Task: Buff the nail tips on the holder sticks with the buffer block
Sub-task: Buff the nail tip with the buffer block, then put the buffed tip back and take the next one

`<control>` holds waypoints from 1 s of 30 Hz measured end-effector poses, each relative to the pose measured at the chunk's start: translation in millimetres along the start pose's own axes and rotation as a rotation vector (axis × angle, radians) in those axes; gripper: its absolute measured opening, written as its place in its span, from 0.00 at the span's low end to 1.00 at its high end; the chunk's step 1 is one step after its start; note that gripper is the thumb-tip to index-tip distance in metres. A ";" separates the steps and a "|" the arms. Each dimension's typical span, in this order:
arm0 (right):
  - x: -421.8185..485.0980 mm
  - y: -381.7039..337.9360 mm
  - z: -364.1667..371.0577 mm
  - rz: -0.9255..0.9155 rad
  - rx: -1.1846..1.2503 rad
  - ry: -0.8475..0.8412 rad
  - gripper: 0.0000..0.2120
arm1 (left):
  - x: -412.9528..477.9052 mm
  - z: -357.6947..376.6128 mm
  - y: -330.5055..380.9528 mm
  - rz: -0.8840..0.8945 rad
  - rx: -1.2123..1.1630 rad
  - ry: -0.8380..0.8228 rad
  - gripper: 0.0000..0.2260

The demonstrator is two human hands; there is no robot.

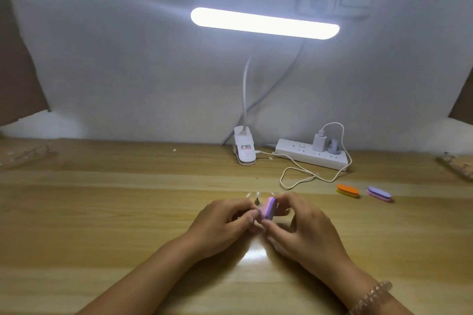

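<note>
On the big wooden table (128, 212), under the long bright lamp (265, 23), the right hand (304, 225) grips the pink buffer block (268, 208) — right beside it, the left hand (222, 220) pinches the little sticks (256, 202) with clear nail tips (258, 193).

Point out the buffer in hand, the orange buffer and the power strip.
Held buffer (268, 208): head view, pink face between the hands.
Orange buffer (347, 189): head view, orange top.
Power strip (299, 154): head view, bare white top.
</note>
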State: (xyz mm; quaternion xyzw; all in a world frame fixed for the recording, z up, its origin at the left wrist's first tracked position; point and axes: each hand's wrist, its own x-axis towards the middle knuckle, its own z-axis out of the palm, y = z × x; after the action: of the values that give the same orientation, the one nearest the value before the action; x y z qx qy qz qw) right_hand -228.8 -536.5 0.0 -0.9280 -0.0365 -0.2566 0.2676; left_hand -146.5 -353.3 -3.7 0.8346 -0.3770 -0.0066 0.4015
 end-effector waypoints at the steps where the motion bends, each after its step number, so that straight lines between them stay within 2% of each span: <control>1: 2.5 3.5 -0.8 0.042 0.037 0.041 0.13 | 0.2 0.7 0.3 0.001 -0.023 -0.002 0.09; 3: 2.1 5.6 -1.1 0.062 0.052 0.075 0.13 | 0.8 1.3 -0.8 0.008 -0.064 -0.001 0.09; 8: -5.7 -7.8 1.9 -0.108 -0.033 -0.057 0.20 | 1.4 0.6 -5.1 0.037 -0.091 0.016 0.08; 11: -0.8 -3.5 1.5 -0.071 -0.017 0.013 0.17 | 2.9 1.9 -6.7 0.028 -0.099 0.004 0.07; 15: -4.1 -3.2 2.1 -0.100 -0.075 0.021 0.19 | 2.8 2.8 -7.5 0.036 -0.113 -0.018 0.08; 20: 1.0 0.9 6.4 -0.061 0.041 -0.005 0.16 | 4.5 2.9 -6.1 0.019 -0.085 0.011 0.07; 25: 6.4 1.6 3.1 0.121 0.266 -0.049 0.15 | 3.0 3.7 -5.9 -0.001 -0.087 0.005 0.07; 27: 5.8 -0.2 -2.0 0.146 0.418 -0.021 0.12 | 2.3 3.9 -5.9 -0.009 -0.099 0.004 0.07; 30: 5.9 -1.9 -9.3 0.230 0.598 0.121 0.10 | 2.4 4.2 -6.0 -0.005 -0.094 0.014 0.06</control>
State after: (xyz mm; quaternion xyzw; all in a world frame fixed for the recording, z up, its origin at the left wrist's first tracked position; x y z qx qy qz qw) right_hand -228.3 -540.1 10.5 -0.7895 0.0109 -0.2574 0.5571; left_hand -142.4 -355.3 -9.9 0.8157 -0.3714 -0.0194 0.4430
